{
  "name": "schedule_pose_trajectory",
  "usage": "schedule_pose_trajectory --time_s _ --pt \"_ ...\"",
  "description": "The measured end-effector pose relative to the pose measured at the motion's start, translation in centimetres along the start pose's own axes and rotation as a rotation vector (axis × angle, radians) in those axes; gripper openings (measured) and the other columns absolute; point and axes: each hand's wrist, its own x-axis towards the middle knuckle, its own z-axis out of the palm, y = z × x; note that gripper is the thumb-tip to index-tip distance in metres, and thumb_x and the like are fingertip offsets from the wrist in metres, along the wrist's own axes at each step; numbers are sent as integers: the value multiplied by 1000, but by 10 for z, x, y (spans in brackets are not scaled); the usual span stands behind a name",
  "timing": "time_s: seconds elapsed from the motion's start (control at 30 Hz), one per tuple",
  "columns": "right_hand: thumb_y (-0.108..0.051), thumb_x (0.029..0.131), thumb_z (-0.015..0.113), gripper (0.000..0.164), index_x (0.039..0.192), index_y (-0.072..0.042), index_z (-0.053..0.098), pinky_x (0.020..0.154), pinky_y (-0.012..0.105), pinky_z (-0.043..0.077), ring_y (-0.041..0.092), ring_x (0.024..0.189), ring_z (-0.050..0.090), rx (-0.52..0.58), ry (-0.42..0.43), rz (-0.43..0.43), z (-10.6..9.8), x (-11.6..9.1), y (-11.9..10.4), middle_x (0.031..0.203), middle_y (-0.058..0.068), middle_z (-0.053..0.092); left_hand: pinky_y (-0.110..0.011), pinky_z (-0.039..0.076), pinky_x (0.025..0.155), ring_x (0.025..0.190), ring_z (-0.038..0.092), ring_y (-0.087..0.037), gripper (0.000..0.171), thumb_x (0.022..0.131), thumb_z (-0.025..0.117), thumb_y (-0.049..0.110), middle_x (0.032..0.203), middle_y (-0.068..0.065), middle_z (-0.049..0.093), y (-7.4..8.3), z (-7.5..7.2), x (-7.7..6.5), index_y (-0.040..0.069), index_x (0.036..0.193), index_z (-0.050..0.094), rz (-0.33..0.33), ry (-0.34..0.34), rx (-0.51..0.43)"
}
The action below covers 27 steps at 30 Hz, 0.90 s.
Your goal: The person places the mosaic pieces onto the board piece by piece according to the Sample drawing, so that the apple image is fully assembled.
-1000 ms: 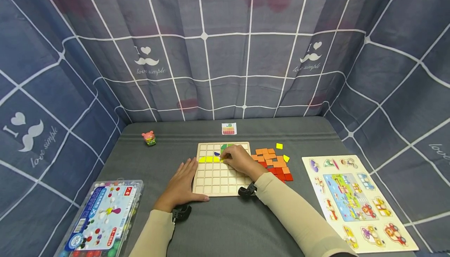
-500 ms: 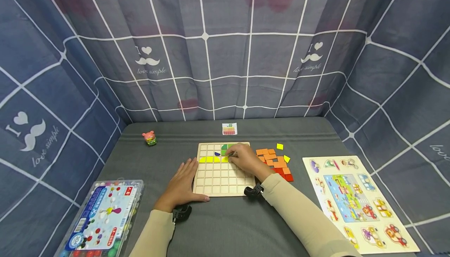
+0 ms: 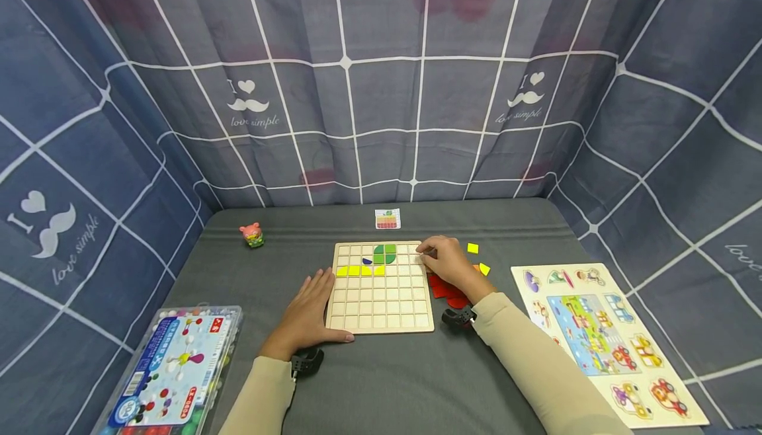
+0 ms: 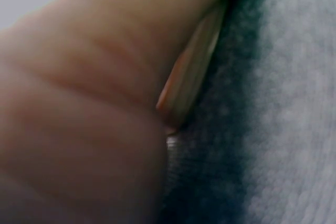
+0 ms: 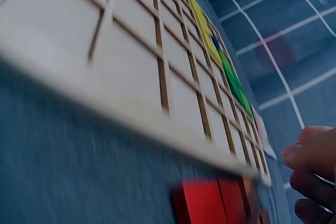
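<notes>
Board: a pale wooden square board marked into a grid lies flat on the grey cloth-covered tabletop.
Pieces on the grid: four yellow tiles form a row; green pieces, some with rounded corners, sit together beyond them, beside a small dark blue piece.
Left hand: a person's left hand rests along the board's left edge — fingers extended and released, thumb at the near corner.
Right hand: the right hand is at the board's far right corner, fingers bent; whether they grasp anything cannot be told.
Loose tiles: red tiles lie just right of the board, partly hidden by the right hand — two yellow square tiles lie past it.
Beyond the board: a small printed paper card.
Far left: a pink-headed toy figurine.
</notes>
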Motion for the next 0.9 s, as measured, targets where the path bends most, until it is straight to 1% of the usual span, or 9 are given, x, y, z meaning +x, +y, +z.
schedule_pose_trajectory --time_s 0.1,0.27,0.33,0.47,0.57,0.73,0.9 --pt "-3 96 77 16 111 -6 80 87 44 60 28 100 70 -9 10 19 -12 -2 10 111 8 73 -51 9 127 158 14 -34 152 62 76 91 171 -19 21 0 0 0 -4 165 20 2 2 -1" --pt "-2 94 78 21 115 -2 78 102 55 50 36 112 65 -79 36 19 -33 -1 30 118 14 73 -50 8 127 159 12 -33 152 62 76 91 172 -19 19 0 -1 0 -4 166 19 -2 -9 4" --pt "-3 94 78 24 117 -1 77 106 60 44 40 118 61 -106 42 35 -42 -2 38 122 17 71 -48 7 128 159 11 -32 152 62 75 92 172 -18 18 0 -1 0 -3 166 18 -3 -13 10" --pt "-3 93 78 25 118 1 77 109 65 40 45 124 56 -130 44 97 -56 -7 52 125 21 69 -49 7 128 159 11 -32 152 63 74 93 172 -17 18 -2 0 1 -3 166 18 3 -9 11" --pt "-4 92 78 25 116 0 78 108 64 41 46 122 57 -141 35 120 -63 -11 61 123 21 70 -50 8 127 159 12 -33 151 63 74 93 172 -18 18 -3 0 0 -3 166 18 4 -7 6" --pt "-4 89 78 25 114 0 78 105 62 45 46 119 59 -157 -16 115 -67 -15 74 120 20 70 -50 8 127 159 12 -33 151 62 76 91 172 -19 19 -2 -1 -1 -4 166 19 -1 -2 0" --pt "-1 88 77 25 113 0 78 98 59 50 41 111 61 -162 -60 111 -71 -17 79 117 19 69 -49 7 128 159 11 -32 151 63 75 91 172 -17 18 -1 -1 0 -3 166 19 -2 -10 2"
